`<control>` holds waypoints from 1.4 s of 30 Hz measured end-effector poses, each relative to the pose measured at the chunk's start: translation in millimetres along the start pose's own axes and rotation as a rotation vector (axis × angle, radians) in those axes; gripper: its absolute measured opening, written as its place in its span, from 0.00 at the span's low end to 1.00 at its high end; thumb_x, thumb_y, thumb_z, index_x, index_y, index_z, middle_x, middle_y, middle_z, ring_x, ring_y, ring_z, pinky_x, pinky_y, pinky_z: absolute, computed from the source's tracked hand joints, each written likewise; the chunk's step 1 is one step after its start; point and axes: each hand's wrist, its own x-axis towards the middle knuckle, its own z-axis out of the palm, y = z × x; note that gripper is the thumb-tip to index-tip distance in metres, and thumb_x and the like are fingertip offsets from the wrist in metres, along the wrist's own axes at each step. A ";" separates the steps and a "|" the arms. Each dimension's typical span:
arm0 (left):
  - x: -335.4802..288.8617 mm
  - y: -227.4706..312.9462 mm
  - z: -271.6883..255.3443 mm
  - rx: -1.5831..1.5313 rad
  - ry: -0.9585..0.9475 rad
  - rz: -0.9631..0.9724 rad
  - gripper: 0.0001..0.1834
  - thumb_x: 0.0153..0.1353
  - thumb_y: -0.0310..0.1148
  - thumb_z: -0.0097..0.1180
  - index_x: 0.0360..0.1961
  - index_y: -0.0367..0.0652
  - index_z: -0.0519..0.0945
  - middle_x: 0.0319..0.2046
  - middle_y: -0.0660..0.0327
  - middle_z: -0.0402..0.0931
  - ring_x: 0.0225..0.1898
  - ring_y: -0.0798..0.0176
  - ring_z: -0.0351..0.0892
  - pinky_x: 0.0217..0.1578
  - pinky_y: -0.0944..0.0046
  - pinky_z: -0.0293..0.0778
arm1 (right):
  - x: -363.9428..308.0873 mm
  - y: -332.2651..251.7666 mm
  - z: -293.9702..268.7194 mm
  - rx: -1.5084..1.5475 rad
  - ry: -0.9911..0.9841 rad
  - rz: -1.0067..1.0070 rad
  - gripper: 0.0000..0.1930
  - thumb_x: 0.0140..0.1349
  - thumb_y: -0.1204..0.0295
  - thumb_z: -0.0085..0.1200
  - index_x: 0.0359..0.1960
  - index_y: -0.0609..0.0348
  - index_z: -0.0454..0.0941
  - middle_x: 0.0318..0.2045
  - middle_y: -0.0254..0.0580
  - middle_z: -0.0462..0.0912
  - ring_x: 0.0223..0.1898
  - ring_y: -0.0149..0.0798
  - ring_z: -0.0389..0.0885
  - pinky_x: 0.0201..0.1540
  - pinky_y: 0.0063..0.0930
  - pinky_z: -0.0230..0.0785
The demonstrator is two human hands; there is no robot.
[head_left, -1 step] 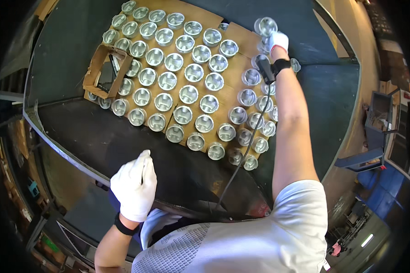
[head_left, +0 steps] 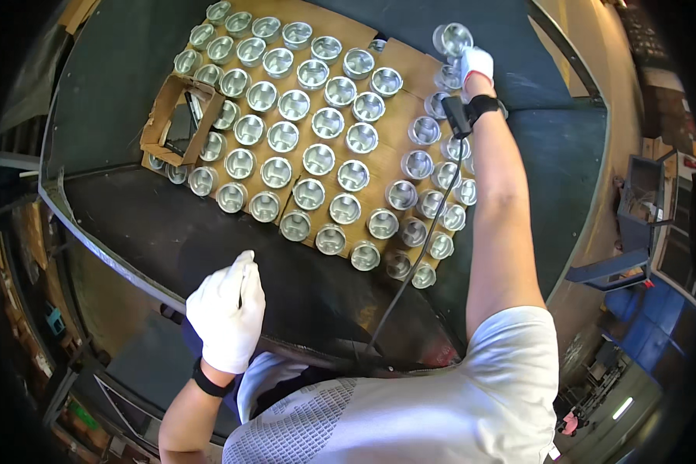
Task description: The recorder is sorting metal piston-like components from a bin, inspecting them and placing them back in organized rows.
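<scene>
My right hand (head_left: 478,65), in a white glove, reaches to the far right and is closed on a shiny metal piston (head_left: 457,39). Its fingertips are partly hidden behind the glove. Another piston (head_left: 448,76) stands just beside that hand. My left hand (head_left: 228,313), also gloved in white, hovers near the front edge with fingers pressed together and nothing visible in them. Several rows of upright pistons (head_left: 319,159) stand on brown cardboard (head_left: 390,143) in front of me. A tighter group of pistons (head_left: 418,165) stands along the right side.
An open cardboard box (head_left: 153,127) with dark items inside stands at the left of the rows. A black device (head_left: 457,117) sits at my right wrist, its cable (head_left: 410,272) running across the right-hand pistons. The dark table (head_left: 549,178) has a raised rim.
My right hand has moved slightly away from me and to the right, with the piston shifting along. My left hand has barely moved.
</scene>
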 end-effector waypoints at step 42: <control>3.4 0.3 -1.6 0.074 0.008 -0.003 0.08 0.53 0.20 0.64 0.35 0.42 0.86 0.31 0.58 0.87 0.25 0.55 0.84 0.31 0.61 0.80 | 34.7 116.5 122.8 0.313 -0.218 0.471 0.06 0.65 0.68 0.53 0.34 0.52 0.81 0.24 0.38 0.81 0.16 0.32 0.73 0.17 0.26 0.63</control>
